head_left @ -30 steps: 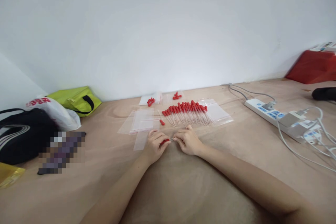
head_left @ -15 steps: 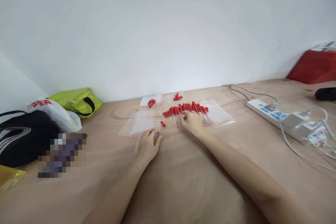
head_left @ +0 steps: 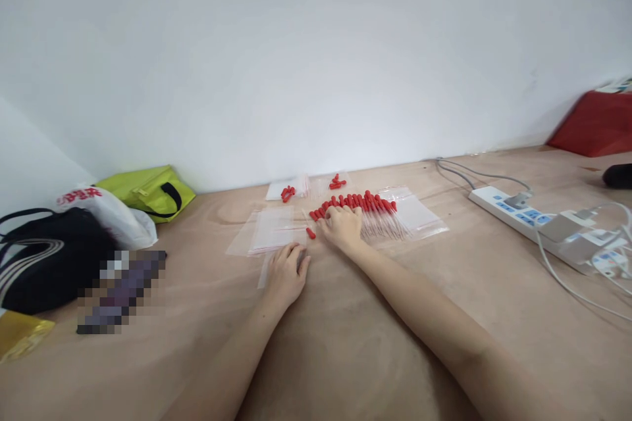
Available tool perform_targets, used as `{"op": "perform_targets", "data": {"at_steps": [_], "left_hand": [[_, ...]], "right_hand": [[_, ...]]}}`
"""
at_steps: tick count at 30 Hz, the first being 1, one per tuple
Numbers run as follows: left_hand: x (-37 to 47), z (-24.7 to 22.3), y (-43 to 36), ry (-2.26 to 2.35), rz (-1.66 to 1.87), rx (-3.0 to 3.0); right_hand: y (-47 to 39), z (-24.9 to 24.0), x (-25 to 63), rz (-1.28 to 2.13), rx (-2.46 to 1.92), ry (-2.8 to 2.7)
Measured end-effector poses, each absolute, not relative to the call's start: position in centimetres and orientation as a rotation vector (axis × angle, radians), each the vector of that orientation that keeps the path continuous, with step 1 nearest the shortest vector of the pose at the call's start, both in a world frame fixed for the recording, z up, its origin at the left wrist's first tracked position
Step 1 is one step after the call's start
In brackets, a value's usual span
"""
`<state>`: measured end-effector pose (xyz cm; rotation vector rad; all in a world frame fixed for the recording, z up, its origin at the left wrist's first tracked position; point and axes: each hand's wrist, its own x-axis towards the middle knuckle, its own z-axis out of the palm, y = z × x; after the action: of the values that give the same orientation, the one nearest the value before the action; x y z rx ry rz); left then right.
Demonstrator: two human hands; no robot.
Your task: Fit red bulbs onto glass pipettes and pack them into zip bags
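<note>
Dropper row: the red-bulbed, clear-stemmed droppers lie fanned on the desk, bulbs toward the wall.
Right hand: the right hand is over the row's left part, fingers curled down among the droppers; whether they grip one, I cannot tell.
Left hand: the left hand rests in front and left of the row, fingers loosely bent, thumb apart, nothing visible between them.
Loose bulb: one red bulb lies just off the row's left end.
Left clear bags: flat zip bags, left of the row, overlapping; they look empty.
Right clear bag: another flat bag at the row's right end.
Red pieces: two small clusters behind the row by clear plastic; inside or on top, I cannot tell.
Bigger bags: black, white and green, well left of the row, contents hidden.
</note>
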<state>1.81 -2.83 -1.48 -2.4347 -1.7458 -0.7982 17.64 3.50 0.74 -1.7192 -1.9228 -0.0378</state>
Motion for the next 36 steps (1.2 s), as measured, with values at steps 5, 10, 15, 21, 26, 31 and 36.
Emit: {"op": "perform_targets", "data": {"at_steps": [5,10,15,21,26,31,36], "left_hand": [[2.0,-1.2,-3.0,-1.761,-0.740,-2.455],[2.1,-0.5,-3.3,-1.806,-0.723,-2.470],[2.3,1.3,-1.9,-2.131,-0.525,-2.364],[3.2,2.9,4.6,-2.439,-0.403,-2.069],[4.2,3.1,9.1,-2.618,-0.294,-1.944],[4.7,3.4,10.7,-2.667,-0.292,-1.930],[5.2,4.8,9.1,-2.508,-0.480,-2.068]], "right_hand": [[2.4,0.2,14.8,-0.015,-1.632,-2.073],[1.3,0.0,15.6,-0.044,-1.575,-2.065],[-1.4,-0.4,19.7,-0.063,-1.452,-2.069],[-3.5,-1.3,24.1,-0.052,-1.429,-2.040],[-3.6,-1.2,24.1,-0.056,-1.436,-2.021],[-3.5,-1.0,23.5,-0.008,-1.419,-2.040],[-3.2,-1.3,23.8,0.068,-1.457,-2.009]]}}
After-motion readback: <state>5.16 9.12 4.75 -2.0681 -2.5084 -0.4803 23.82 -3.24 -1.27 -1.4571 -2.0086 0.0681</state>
